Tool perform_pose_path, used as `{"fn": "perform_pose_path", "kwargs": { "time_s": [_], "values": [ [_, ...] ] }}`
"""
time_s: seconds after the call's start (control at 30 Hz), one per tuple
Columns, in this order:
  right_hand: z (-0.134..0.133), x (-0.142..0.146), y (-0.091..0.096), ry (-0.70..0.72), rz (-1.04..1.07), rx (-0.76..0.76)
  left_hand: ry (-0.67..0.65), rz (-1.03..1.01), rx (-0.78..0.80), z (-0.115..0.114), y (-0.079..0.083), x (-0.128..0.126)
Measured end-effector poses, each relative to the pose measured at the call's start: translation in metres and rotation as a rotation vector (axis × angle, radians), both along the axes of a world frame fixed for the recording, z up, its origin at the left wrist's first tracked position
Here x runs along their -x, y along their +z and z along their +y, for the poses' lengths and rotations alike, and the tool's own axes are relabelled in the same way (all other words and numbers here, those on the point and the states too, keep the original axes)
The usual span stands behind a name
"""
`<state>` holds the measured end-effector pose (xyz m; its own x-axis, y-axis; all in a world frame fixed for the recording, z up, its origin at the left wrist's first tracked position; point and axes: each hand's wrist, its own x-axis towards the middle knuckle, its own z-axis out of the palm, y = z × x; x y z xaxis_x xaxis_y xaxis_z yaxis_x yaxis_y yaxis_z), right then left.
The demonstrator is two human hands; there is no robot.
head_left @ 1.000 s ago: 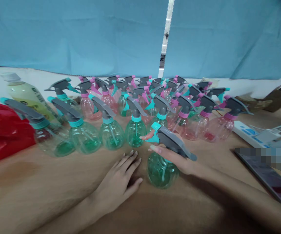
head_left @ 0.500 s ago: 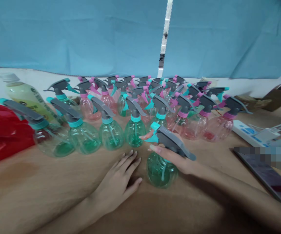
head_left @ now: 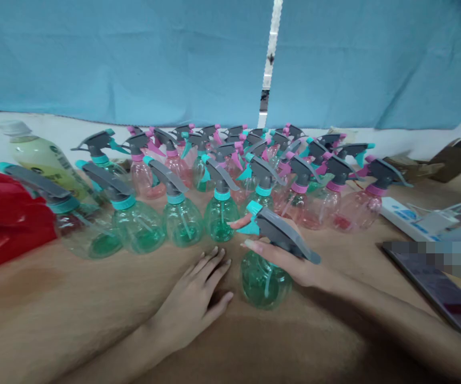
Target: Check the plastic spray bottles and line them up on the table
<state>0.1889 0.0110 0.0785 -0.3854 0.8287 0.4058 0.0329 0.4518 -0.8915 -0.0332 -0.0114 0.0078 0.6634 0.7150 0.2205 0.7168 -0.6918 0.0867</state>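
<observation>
My right hand (head_left: 294, 261) is closed round the neck of a green spray bottle (head_left: 264, 282), which stands upright on the table with its turquoise nozzle turned to the left. The thumb lies along the near side of the neck, and a fingertip shows beyond the turquoise trigger. My left hand (head_left: 198, 290) lies flat on the wood to the left of that bottle, fingers stretched out and holding nothing. Just past its fingertips stands another green spray bottle (head_left: 222, 216). A row of green spray bottles (head_left: 138, 226) runs to the left, and pink ones (head_left: 354, 208) stand to the right.
Several more spray bottles crowd behind the front row. At left are a red plastic bag (head_left: 10, 218) and a white-capped bottle (head_left: 40, 154). A power strip (head_left: 406, 216), a dark flat device (head_left: 430, 288) and an open cardboard box (head_left: 460, 162) lie at right. A blue cloth (head_left: 134, 64) hangs behind.
</observation>
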Motion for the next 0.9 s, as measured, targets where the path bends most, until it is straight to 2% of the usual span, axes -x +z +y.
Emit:
{"fn": "perform_pose_path", "kwargs": {
  "time_s": [0.23, 0.43, 0.63, 0.9],
  "values": [
    [0.0002, -0.0015, -0.0004, -0.017, -0.043, 0.007, -0.002, 0.011, 0.004, 0.0009, 0.0006, -0.0006],
    [0.0014, -0.0007, 0.0003, 0.024, -0.023, 0.008, 0.004, 0.001, 0.005, 0.0008, -0.0005, 0.0001],
    [-0.0006, 0.0012, 0.0026, -0.02, -0.02, 0.005, -0.006, -0.003, -0.005, 0.0007, -0.002, 0.001],
    [-0.0002, 0.0012, 0.0045, 0.002, 0.006, -0.018, -0.004, -0.001, -0.02, 0.0031, -0.0055, 0.0018]
  ]
}}
